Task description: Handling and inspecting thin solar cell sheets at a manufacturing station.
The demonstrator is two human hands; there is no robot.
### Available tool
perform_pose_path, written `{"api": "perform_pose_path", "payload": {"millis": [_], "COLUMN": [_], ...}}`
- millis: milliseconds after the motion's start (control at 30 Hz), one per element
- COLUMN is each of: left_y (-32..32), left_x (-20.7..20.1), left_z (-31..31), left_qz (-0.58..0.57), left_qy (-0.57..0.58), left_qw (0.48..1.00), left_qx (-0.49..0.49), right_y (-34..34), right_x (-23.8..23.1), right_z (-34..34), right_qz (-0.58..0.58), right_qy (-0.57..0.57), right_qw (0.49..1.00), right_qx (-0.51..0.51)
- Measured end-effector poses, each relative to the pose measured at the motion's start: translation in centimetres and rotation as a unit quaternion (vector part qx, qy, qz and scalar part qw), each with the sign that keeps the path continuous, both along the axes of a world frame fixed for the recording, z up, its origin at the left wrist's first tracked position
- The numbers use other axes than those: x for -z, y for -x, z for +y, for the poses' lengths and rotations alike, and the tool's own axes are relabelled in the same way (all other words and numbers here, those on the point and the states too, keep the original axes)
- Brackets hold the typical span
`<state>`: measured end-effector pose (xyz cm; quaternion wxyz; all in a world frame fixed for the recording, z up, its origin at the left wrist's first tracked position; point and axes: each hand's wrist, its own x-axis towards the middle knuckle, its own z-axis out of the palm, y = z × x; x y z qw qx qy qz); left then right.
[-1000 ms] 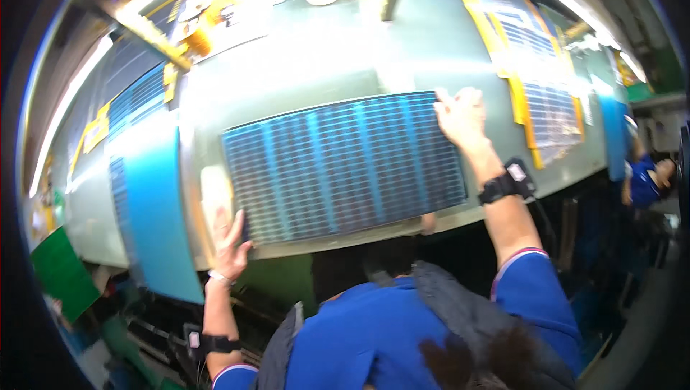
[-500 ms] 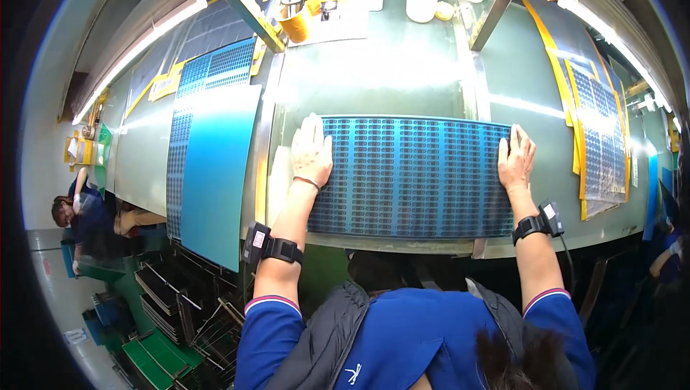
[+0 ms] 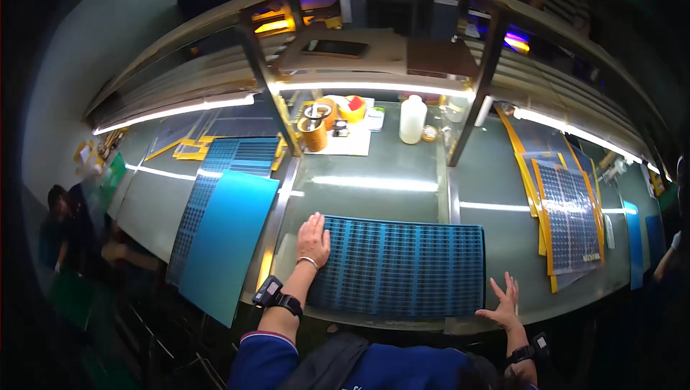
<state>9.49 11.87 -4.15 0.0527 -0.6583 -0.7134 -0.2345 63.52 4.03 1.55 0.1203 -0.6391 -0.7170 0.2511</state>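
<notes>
A blue, dark-patterned panel (image 3: 402, 268) lies on the green workbench (image 3: 366, 203). The left hand (image 3: 313, 240) rests straight-fingered at its left edge, any grip unclear; the right hand (image 3: 506, 305), fingers spread, holds nothing, thumb at the near right corner.

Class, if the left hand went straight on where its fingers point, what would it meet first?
Across the tabletop, the left hand would probably meet the white sheet under the tape rolls, though depth is unclear.

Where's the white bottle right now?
In the head view, the white bottle stands right of centre on the table, between the orange tape rolls and a metal post.
</notes>
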Motion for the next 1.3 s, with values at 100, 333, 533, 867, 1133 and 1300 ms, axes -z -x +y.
{"api": "perform_pose_path", "payload": {"millis": [100, 333, 533, 867, 1133, 1300], "left_y": [-0.3, -0.4, -1.1, -1.7, 1.7, 2.3], "left_x": [-0.3, -1.0, -1.4, -3.6, -2.3, -5.2], "left_z": [0.8, 1.4, -1.6, -12.6, -23.6, -18.8], "left_qz": [-0.007, 0.026, 0.017, -0.06, 0.031, 0.052], "left_qy": [-0.006, 0.035, 0.105, 0.097, 0.032, -0.048], "left_qw": [1.0, 0.999, 0.994, 0.992, 0.972, 0.935], "left_qx": [0.014, -0.006, -0.004, 0.052, 0.23, 0.349], "right_y": [-0.3, 6.6, 6.8, 1.9, 4.3, 1.2], "right_x": [0.8, -1.3, 2.5, 4.4, 2.9, 1.9], "right_z": [0.4, 3.2, 14.5, 9.6, -2.1, -2.6], "right_qz": [-0.035, -0.129, -0.203, -0.136, -0.228, -0.195], "right_qy": [-0.03, -0.063, -0.113, -0.205, -0.113, -0.137], "right_qw": [0.999, 0.925, 0.972, 0.969, 0.967, 0.963], "right_qx": [0.002, -0.352, -0.048, -0.009, 0.029, 0.125]}}
